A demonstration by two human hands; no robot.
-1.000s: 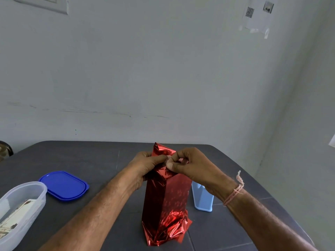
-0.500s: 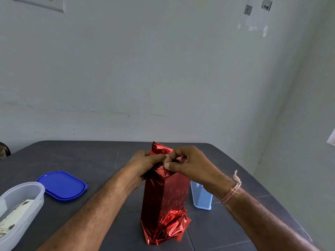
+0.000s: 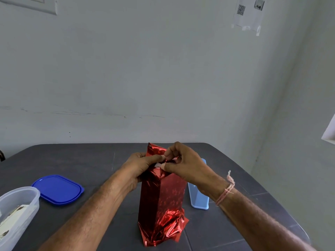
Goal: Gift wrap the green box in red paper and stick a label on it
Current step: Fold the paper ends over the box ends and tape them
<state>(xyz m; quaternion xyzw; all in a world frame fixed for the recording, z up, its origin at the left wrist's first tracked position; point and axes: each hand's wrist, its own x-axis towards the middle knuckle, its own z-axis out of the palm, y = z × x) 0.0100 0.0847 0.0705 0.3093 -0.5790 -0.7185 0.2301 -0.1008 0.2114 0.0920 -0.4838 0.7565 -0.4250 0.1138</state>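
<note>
Far left, clear plastic tub (image 3: 20, 201) at the near edge of the dark grey table (image 3: 76, 160), some printed paper inside, too blurred to read. Just right of it a blue lid (image 3: 58, 189) lies flat on the table, apart from the tub. Centre: left hand (image 3: 139, 166) wraps the top left of the wrapped box (image 3: 163, 194), fingers curled round the far side, thumb laid across the folded top and pressing it down. The box stands upright on the table, centre and near the front edge, between the two forearms. It is fully covered in shiny red paper (image 3: 166, 227), no green showing. The paper is bunched and crumpled at the base, and a loose flap sticks up at the top behind the hands. A small white bit (image 3: 158, 165) sits at the top fold between the two thumbs; cannot tell if it is tape or a label. Right hand (image 3: 186, 164) is at the top right of the box, thumb and forefinger closed in a pinch on the paper fold, other fingers curled above. Pale thread bracelet (image 3: 226, 192) on the right wrist. Light blue plastic object (image 3: 198, 198) stands just right of the box, partly behind the right wrist. Upper right on the wall, a sheet with a QR code (image 3: 246, 13).
</note>
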